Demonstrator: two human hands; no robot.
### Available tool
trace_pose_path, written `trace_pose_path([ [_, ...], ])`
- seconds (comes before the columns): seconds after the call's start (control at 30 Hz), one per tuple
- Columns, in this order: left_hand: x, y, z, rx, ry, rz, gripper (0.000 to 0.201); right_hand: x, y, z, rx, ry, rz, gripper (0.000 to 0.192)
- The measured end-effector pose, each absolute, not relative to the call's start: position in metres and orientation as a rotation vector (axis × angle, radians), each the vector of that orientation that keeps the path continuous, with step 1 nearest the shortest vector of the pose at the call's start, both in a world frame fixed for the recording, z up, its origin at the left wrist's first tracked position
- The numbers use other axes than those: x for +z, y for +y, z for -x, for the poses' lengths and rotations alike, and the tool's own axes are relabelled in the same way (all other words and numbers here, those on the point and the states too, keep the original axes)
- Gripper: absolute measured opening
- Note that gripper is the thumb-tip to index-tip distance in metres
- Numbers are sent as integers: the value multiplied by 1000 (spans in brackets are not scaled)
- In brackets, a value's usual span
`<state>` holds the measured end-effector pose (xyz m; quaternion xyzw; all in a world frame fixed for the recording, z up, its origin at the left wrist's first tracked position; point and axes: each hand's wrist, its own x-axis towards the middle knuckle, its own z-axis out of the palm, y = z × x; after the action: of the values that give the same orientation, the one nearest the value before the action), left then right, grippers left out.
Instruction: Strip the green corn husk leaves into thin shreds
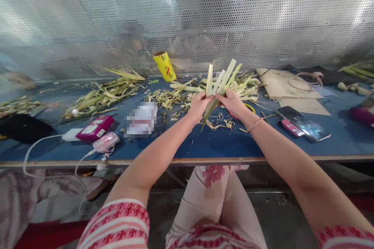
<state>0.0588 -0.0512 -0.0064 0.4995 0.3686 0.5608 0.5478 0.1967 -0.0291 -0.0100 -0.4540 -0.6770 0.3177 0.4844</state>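
Gripping a bundle of green leaf strips (218,85) with both hands above the blue table (204,146).

The left hand (199,106) and right hand (232,102) close around the bundle's lower part; its strips fan upward, with leaf scraps (172,97) lying just behind and a phone (304,124) to the right.

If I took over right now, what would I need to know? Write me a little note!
Left hand and right hand: both shut on the leaf bundle, held upright over the blue table, strips fanning out at the top.
Nearby: trimmed scraps lie under the hands, a leaf pile sits far left, the yellow roll stands behind, a phone lies to the right.
Done: some leaves are stripped, judging by the scraps.
Left: the bundle in hand and the leaf pile.
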Motion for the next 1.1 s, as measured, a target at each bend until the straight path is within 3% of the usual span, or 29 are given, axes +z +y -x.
trace_pose_path([
  [0.2,-1,-51,-60,1308,795,-900,4,-2,-37,-196,509,-1779,1216,27],
  [0.47,-1,-48,-57,1291,859,-898,9,2,-50,-195,379,-1895,863,13],
  [0.67,-2,-46,-60,1336,886,-885,14,-4,-43,-191,581,-1716,1040,19],
  [0.9,-5,-47,-63,1406,940,-946,18,-1,-48,-185,1251,-1466,1135,26],
  [1.1,-7,-47,-62,1350,893,-1067,16,1,-46,-187,1232,-1437,1156,22],
])
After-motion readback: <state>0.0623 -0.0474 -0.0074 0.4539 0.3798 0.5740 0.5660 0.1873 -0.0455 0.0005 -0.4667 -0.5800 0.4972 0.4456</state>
